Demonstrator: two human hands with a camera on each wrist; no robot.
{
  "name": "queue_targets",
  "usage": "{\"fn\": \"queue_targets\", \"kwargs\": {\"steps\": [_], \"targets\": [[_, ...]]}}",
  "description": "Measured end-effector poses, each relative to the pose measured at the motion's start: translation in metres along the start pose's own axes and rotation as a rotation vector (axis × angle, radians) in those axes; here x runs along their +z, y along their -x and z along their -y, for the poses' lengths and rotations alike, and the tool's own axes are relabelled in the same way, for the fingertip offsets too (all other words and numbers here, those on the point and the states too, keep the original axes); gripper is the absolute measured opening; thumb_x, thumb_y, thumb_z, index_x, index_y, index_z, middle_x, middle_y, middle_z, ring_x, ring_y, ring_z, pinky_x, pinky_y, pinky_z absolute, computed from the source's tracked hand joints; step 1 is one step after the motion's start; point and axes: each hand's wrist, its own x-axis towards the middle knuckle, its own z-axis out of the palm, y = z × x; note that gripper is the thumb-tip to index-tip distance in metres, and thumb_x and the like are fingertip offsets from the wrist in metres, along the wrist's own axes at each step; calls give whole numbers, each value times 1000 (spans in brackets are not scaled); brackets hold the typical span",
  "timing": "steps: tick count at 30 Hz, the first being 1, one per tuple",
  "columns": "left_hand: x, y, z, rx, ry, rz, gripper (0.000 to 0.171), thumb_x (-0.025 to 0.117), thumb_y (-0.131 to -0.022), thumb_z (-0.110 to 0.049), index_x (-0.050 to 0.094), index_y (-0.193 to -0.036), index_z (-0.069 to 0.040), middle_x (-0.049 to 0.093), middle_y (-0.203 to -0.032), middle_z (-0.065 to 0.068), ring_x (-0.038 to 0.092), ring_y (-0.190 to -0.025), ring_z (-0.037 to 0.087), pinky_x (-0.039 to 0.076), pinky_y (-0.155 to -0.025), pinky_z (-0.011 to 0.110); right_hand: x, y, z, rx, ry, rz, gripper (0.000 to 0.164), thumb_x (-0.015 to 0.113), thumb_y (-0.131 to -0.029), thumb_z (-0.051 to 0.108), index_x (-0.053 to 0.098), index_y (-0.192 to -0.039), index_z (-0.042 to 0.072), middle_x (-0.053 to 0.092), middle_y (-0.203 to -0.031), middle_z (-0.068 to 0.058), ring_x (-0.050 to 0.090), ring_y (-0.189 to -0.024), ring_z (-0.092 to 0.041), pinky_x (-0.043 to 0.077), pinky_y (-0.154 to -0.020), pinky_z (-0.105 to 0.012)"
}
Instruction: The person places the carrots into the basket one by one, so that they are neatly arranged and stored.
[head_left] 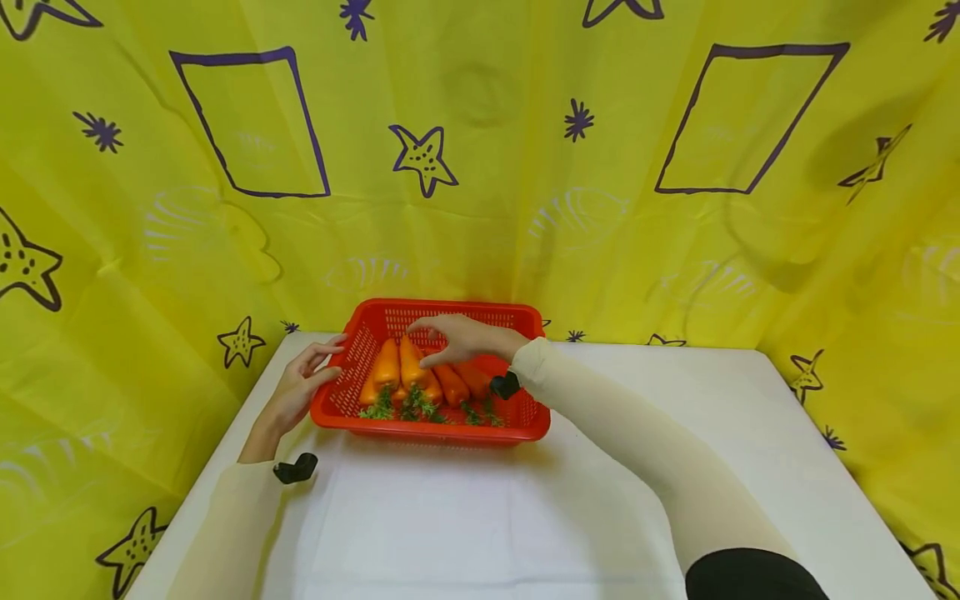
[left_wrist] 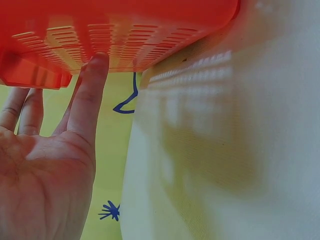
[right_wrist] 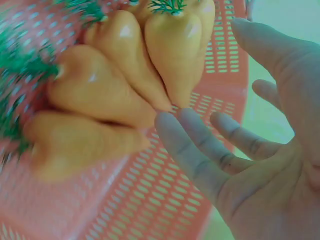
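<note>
A red perforated plastic basket (head_left: 450, 430) holds several orange carrots (head_left: 387, 364) with green leafy tops (head_left: 420, 403). My left hand (head_left: 300, 387) is at the basket's left side, thumb and fingers extended. In the left wrist view, a fingertip of that left hand (left_wrist: 50, 175) meets the basket's slotted wall (left_wrist: 150, 45). My right hand (head_left: 461, 337) reaches over the basket with spread, slightly bent fingers. In the right wrist view, the right hand's fingertips (right_wrist: 163, 120) are by the narrow tips of the carrots (right_wrist: 175, 45). Whether they touch cannot be told; nothing is gripped.
The basket stands near the back edge of a white-covered table (head_left: 450, 517). A yellow curtain (head_left: 495, 167) with dark starfish drawings hangs behind the table and along both sides. Dark straps (head_left: 296, 468) sit at the wrists.
</note>
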Motion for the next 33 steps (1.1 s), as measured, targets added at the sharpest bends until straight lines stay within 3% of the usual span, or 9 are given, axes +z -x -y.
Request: {"fn": "queue_targets", "kwargs": {"steps": [3,9,12,16,20,26,33], "targets": [[0,-1,-2,7,6,13,29,57,-104,-2,53,-131,4,35,-164,8,50,-135,8,56,-92,27,-10,20,4,-48,86,-22,67,73,-97,31,44,-155,13,50,-151,-14,59,-117,-31,46,-105,-42],[2,-2,-2,1,-7,10,29,57,-104,-3,53,-132,4,34,-165,10,50,-134,7,56,-92,26,-25,65,5,-87,191,-70,66,73,-97,33,46,-154,15,55,-142,-10,56,-89,-23,49,-84,-34],[3,-1,-1,-5,-9,5,31,58,-103,-3,53,-133,4,34,-165,11,50,-134,7,57,-92,26,-28,87,0,-101,222,-97,66,73,-97,33,47,-154,14,56,-140,-10,55,-92,-18,50,-82,-34],[2,-1,-1,-9,-10,2,32,58,-104,-4,52,-134,4,34,-165,11,50,-134,9,57,-92,27,-30,115,-7,-97,212,-129,65,75,-96,31,48,-152,13,55,-144,-10,58,-107,-24,52,-94,-43],[2,1,0,-6,-13,-2,34,58,-103,-4,50,-134,7,34,-164,9,41,-142,12,55,-95,26,-33,140,-11,-65,189,-150,65,76,-95,29,49,-152,13,54,-146,-10,56,-121,-29,48,-102,-49],[1,3,1,-8,-19,-6,34,58,-103,-3,49,-135,7,34,-165,7,20,-155,25,54,-96,23,-34,176,-14,-29,145,-174,64,77,-94,24,50,-151,14,55,-140,-11,58,-109,-25,56,-85,-39],[3,2,-2,-18,-29,-11,35,58,-104,-4,48,-135,8,34,-164,6,27,-151,20,54,-95,23,-33,215,-24,-6,125,-210,65,78,-93,22,51,-150,14,58,-131,-10,61,-102,-23,58,-80,-40]]}}
